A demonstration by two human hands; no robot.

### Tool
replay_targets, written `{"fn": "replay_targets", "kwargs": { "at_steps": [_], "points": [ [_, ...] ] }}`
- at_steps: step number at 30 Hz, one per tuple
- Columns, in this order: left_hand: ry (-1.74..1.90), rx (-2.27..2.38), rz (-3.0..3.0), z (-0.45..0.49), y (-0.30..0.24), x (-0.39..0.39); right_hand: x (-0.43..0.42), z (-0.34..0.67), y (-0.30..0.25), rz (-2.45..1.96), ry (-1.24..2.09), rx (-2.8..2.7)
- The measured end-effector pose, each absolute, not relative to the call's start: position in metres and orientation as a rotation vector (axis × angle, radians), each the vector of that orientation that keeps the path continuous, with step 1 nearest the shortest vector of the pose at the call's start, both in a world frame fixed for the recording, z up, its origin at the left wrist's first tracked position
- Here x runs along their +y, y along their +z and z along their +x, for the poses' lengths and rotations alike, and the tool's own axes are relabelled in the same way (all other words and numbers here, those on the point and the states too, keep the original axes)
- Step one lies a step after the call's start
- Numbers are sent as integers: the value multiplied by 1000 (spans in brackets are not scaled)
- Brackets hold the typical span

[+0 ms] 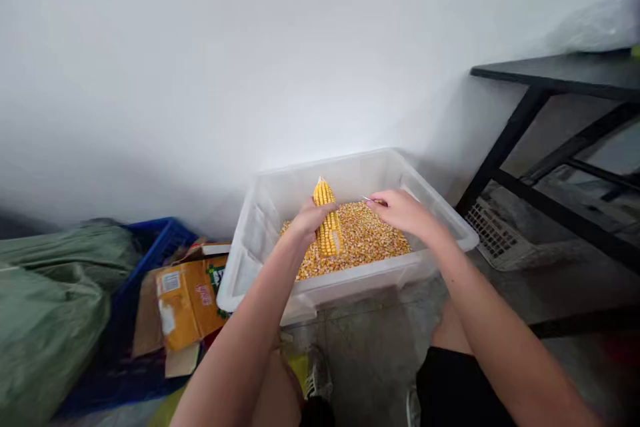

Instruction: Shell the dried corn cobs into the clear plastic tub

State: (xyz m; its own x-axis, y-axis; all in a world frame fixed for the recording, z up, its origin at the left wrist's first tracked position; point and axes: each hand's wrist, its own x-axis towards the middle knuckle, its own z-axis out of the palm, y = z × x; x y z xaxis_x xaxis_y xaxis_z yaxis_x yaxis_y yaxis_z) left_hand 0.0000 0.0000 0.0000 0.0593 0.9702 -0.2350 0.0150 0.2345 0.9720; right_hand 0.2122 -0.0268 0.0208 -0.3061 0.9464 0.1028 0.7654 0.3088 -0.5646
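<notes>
My left hand [311,219] is wrapped round a yellow corn cob [325,197], held upright with a slight tilt over the bin. Most of its kernels are on; a paler patch shows near its lower end. To the right, my right hand [397,208] is closed on a thin metal tool [367,199] whose bright tip points left toward the cob, a short gap away from it. The fingers hide most of the tool, so its exact kind does not show. Beneath both hands, loose corn kernels [357,243] cover the floor of a translucent white plastic bin [330,161].
Flattened cardboard [187,300] lies by a blue crate [160,240] left of the bin, with a green sack [50,307] beyond. On the right stand a black-framed table [510,130] and a white basket [497,233]. A pale wall [300,60] rises behind the bin.
</notes>
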Motion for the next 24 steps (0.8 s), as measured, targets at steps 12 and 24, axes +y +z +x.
{"fn": "replay_targets", "kwargs": {
  "at_steps": [12, 24],
  "points": [
    [996, 1325, 1100, 3, 2, -6, -26, 206, 20, -1560, 635, -2173],
    [1105, 1533, 1527, -2, -2, -4, -21, 204, 18, -1546, 666, -2159]
  ]
}}
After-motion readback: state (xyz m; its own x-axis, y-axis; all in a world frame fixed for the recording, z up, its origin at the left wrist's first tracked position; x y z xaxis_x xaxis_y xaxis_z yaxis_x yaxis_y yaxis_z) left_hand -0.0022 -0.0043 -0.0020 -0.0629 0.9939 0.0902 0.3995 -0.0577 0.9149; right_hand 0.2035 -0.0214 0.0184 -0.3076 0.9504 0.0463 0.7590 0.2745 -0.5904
